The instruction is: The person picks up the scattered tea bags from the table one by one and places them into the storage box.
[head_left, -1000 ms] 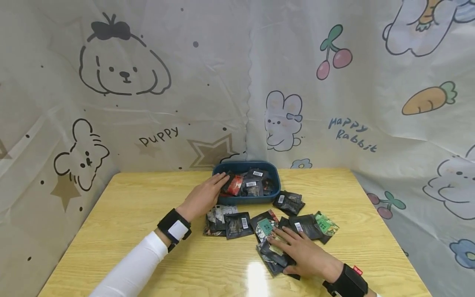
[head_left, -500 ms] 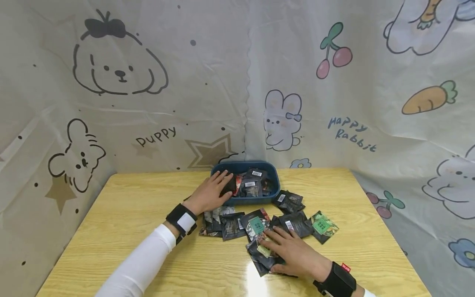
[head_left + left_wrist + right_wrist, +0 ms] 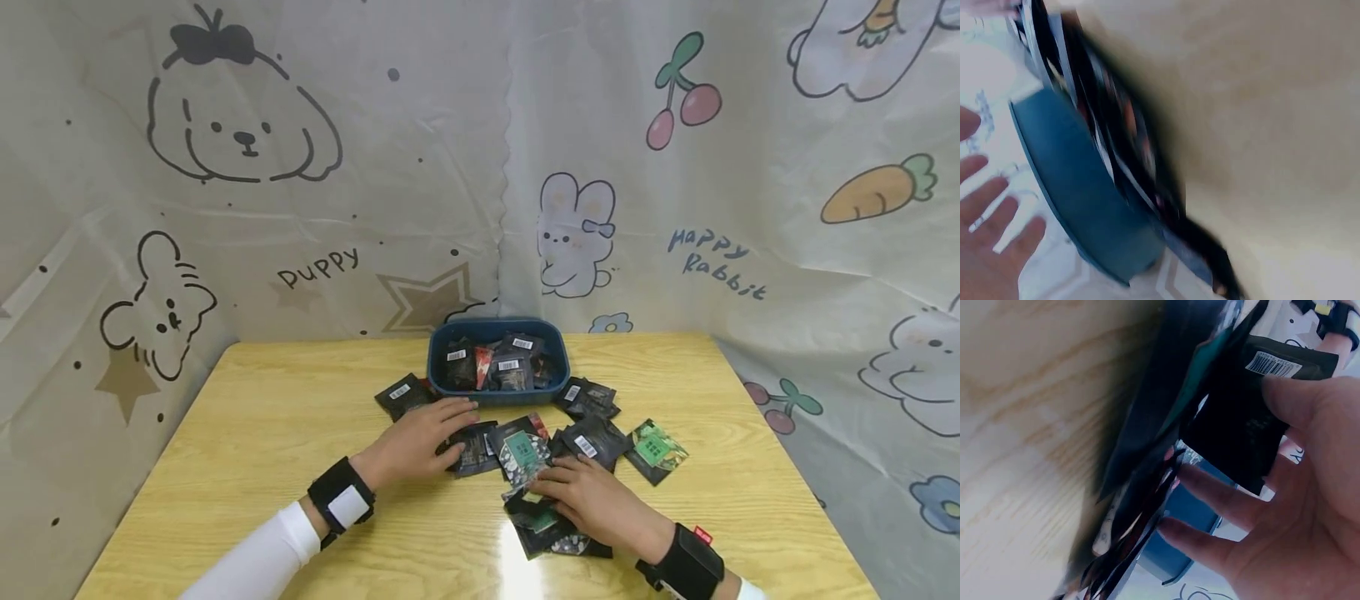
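Flat black packets, some with barcode labels, lie in loose groups on the wooden table. My left hand point(image 3: 414, 437) is over the left group, fingers extended and nothing held, near a barcoded black packet point(image 3: 405, 395); blur in the left wrist view hides whether it touches any. My right hand point(image 3: 609, 504) is at the front pile of packets point(image 3: 536, 533). In the right wrist view, its thumb and fingers pinch a black packet point(image 3: 1229, 425) with a barcode, while two other fingers reach toward the packets below.
Behind the packets stands a blue tub point(image 3: 498, 398) holding several similar packets. A green-labelled packet point(image 3: 656, 450) lies at the right, and dark packets point(image 3: 587, 397) sit by the tub's right corner. A printed cloth point(image 3: 375, 167) hangs behind the table.
My left hand has left the tub's left side and come down toward me; a barcoded packet now shows in the tub there. My right fingers have drawn in, and the front pile has shifted.
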`<state>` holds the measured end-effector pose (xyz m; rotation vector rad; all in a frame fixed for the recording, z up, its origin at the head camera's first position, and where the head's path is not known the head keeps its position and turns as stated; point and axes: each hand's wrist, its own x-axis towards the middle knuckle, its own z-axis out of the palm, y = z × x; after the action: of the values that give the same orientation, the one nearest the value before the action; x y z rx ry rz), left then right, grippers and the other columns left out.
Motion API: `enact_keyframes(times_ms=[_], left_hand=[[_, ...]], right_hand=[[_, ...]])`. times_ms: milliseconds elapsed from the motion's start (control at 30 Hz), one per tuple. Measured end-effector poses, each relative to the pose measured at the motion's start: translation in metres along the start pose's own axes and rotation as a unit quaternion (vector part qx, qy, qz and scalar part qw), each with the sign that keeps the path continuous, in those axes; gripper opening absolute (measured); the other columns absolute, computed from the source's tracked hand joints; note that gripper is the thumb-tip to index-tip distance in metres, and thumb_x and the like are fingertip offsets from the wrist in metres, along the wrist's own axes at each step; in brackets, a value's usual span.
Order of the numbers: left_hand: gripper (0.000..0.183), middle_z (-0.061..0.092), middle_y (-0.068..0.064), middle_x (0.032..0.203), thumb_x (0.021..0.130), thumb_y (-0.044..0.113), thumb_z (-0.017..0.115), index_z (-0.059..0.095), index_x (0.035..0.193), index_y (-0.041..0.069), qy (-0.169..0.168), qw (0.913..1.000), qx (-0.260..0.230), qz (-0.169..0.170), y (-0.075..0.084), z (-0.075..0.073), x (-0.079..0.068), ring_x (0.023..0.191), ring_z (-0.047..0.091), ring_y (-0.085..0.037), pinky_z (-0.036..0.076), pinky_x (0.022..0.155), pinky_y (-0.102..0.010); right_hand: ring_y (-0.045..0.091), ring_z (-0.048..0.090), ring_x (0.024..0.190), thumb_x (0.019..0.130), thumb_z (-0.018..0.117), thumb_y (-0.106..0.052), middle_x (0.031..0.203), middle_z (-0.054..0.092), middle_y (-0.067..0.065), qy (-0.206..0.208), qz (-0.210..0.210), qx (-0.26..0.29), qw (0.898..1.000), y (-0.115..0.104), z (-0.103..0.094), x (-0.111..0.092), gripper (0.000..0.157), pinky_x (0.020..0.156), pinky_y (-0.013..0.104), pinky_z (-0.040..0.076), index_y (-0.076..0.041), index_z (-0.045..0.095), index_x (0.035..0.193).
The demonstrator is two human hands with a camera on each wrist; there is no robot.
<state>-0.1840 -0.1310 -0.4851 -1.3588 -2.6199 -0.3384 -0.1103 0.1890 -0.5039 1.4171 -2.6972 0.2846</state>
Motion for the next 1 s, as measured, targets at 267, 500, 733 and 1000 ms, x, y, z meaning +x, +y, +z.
enact_keyframes(times_ms=[267,500,733,1000], left_hand=[[0.067,0.032,-0.011,0.145,0.085,0.053,0.055,0.037,0.141,0.021,-0.137,0.9895,0.011,-0.043,0.01,0.018,-0.012,0.13,0.025,-0.038,0.028,0.103,-0.055],[0.051,0.038,-0.01,0.141,0.092,0.04,0.051,0.043,0.138,0.02,-0.127,0.9894,0.047,-0.054,0.015,0.025,-0.007,0.127,0.03,-0.037,0.032,0.1,-0.056],[0.034,0.056,-0.004,0.124,0.095,0.024,0.049,0.054,0.128,0.017,-0.082,0.9913,0.103,-0.01,0.017,0.025,-0.004,0.117,0.046,-0.025,0.042,0.096,-0.043],[0.042,0.056,-0.004,0.124,0.087,0.0,0.056,0.055,0.127,0.014,-0.043,0.9944,0.093,0.024,0.022,0.013,-0.008,0.113,0.05,-0.018,0.046,0.092,-0.036]], right_hand=[[0.015,0.05,0.11,0.086,0.065,-0.017,0.118,0.058,-0.004,0.072,-0.014,0.011,0.997,-0.003,-0.03,0.003,0.039,0.093,0.04,0.044,-0.022,0.057,0.124],[0.015,0.053,0.106,0.084,0.066,-0.013,0.115,0.059,-0.003,0.121,-0.008,-0.008,0.993,0.006,-0.056,0.002,0.038,0.09,0.039,0.046,-0.019,0.059,0.121],[0.014,0.054,0.105,0.085,0.064,-0.011,0.116,0.06,-0.001,0.144,0.01,-0.012,0.989,0.021,-0.079,0.008,0.037,0.088,0.038,0.047,-0.016,0.059,0.122],[0.019,0.053,0.108,0.088,0.058,-0.006,0.12,0.058,0.004,0.183,0.017,-0.01,0.983,0.046,-0.11,0.023,0.046,0.088,0.04,0.048,-0.015,0.05,0.132]])
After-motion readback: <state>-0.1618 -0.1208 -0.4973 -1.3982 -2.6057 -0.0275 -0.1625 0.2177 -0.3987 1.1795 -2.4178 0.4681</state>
